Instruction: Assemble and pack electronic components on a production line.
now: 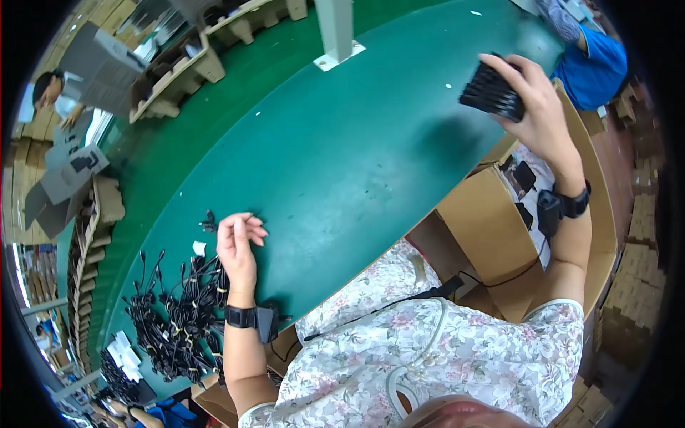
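Right hand: gripping a black ribbed stack, thumb and fingers round it. Stack appears raised over the green table, its shadow apart below. Steady, even pressure should serve best; a loose pinch might let pieces slide. Left hand: fingers loosely curled, nothing visible in them, beside bundled black cables; best kept clear of those. Open carton under right forearm, black pieces inside.
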`<action>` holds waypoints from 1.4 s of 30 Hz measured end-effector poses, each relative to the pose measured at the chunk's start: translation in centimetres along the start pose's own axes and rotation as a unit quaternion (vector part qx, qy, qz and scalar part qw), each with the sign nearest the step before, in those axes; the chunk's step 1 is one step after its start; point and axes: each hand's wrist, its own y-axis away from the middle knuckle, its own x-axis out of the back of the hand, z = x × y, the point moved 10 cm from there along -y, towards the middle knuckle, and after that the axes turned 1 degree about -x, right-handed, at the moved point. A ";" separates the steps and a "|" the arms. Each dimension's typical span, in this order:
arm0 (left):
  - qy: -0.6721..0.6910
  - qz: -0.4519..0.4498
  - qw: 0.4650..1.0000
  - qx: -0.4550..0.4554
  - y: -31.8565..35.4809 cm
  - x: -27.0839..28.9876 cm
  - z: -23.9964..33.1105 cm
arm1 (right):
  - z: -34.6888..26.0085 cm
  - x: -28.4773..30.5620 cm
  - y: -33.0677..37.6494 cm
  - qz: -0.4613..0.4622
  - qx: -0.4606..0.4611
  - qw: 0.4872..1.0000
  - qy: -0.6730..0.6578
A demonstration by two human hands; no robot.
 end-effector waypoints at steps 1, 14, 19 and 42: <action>0.015 -0.005 1.000 -0.001 0.0 -0.1 -0.2 | -1.8 -1.0 -1.4 -0.003 0.038 0.999 0.005; 0.128 -0.017 0.992 -0.010 0.1 -0.8 0.2 | -12.5 -16.3 -11.1 -0.191 0.053 0.979 0.049; 0.075 -0.017 0.997 0.003 0.3 -0.2 0.5 | -16.8 -14.2 -8.8 -0.046 0.087 0.984 0.151; -0.555 0.039 0.831 0.004 6.0 14.4 6.1 | 1.4 -18.1 -5.7 -0.131 -0.162 0.946 -0.247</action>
